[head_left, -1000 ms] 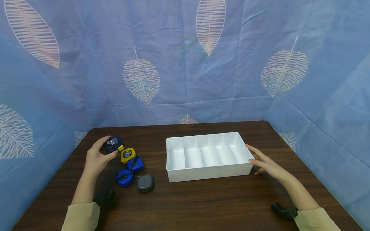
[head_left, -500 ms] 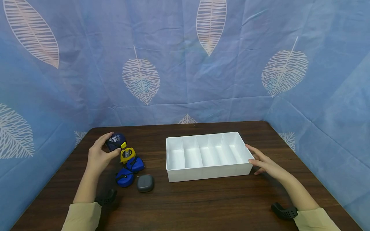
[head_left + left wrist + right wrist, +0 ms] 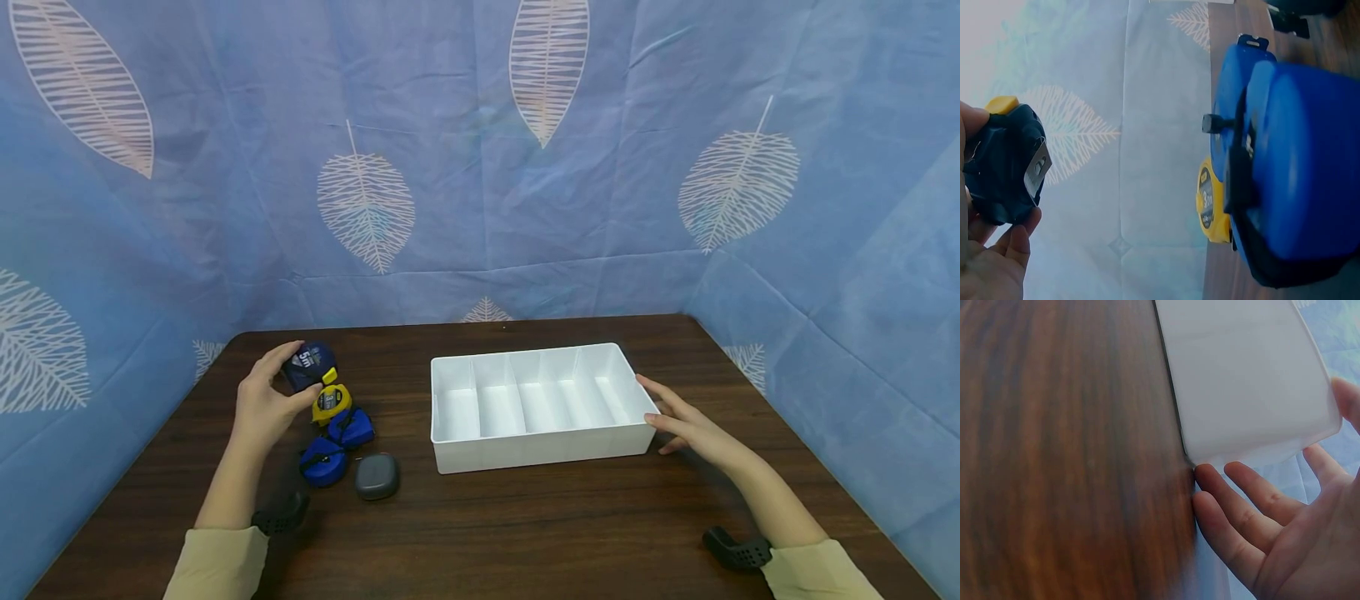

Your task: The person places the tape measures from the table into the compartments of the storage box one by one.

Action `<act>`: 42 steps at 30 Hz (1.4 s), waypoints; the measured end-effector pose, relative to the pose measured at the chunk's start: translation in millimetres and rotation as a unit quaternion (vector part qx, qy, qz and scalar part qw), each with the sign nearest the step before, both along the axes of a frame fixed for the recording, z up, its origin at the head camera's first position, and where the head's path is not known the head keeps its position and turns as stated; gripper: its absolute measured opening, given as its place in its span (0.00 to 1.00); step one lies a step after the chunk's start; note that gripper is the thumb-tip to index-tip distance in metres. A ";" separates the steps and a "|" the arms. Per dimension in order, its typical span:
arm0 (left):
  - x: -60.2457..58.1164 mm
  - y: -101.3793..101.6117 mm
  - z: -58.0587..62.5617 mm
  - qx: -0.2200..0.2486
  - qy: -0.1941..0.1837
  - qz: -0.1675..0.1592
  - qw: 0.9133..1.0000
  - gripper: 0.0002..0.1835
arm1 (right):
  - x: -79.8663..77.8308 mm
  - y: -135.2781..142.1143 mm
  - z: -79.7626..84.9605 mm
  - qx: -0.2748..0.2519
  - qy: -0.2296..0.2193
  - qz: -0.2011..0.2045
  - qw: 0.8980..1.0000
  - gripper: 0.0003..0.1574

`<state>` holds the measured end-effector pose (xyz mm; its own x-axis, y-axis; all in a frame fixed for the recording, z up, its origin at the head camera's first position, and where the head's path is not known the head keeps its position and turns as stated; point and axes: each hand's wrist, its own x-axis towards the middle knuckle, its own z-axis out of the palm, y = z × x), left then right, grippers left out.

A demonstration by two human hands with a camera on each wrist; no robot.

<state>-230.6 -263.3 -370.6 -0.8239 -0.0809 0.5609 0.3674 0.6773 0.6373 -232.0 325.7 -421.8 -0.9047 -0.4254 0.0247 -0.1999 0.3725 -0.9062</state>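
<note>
Thumb and fingers of my left hand grip a navy 5m tape measure with a yellow button, raised over the table's far left. The left wrist view shows this navy tape measure against the curtain, its metal end tab facing out. Just in front of it lie a small yellow tape measure and two blue tape measures with black straps. At the right end of a white divided tray, my right hand touches the rim and end wall with loosely spread fingers.
A rounded dark grey case sits to the right of the nearer blue tape measure. The tray's compartments hold nothing. A blue leaf-print curtain surrounds the back and sides of the dark wooden table.
My left hand has moved right and slightly up with the navy tape measure in its grip. My right hand and the tray have stayed in place.
</note>
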 end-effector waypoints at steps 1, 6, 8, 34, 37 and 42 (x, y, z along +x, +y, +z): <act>-0.1 0.8 0.4 0.001 0.001 0.000 1.000 0.36 | 0.0 0.0 0.1 0.000 0.000 0.000 1.000 0.42; -0.2 4.4 1.8 0.004 0.006 -0.001 1.000 0.36 | 0.2 -0.1 0.5 -0.001 -0.001 -0.001 1.000 0.42; -0.2 5.6 2.2 0.001 0.010 0.000 1.000 0.36 | 0.1 0.0 0.5 0.000 -0.001 -0.002 1.000 0.42; 9.4 27.7 13.5 0.015 0.018 -0.026 0.999 0.36 | 0.5 -0.9 0.9 0.004 -0.001 -0.008 1.000 0.42; 10.4 30.3 14.7 0.014 0.021 -0.030 0.999 0.35 | 0.1 -0.9 0.4 0.006 -0.001 -0.007 1.000 0.42; 11.2 34.9 16.5 0.016 0.018 -0.036 0.999 0.35 | 0.5 -1.0 0.2 0.006 -0.002 -0.009 1.000 0.42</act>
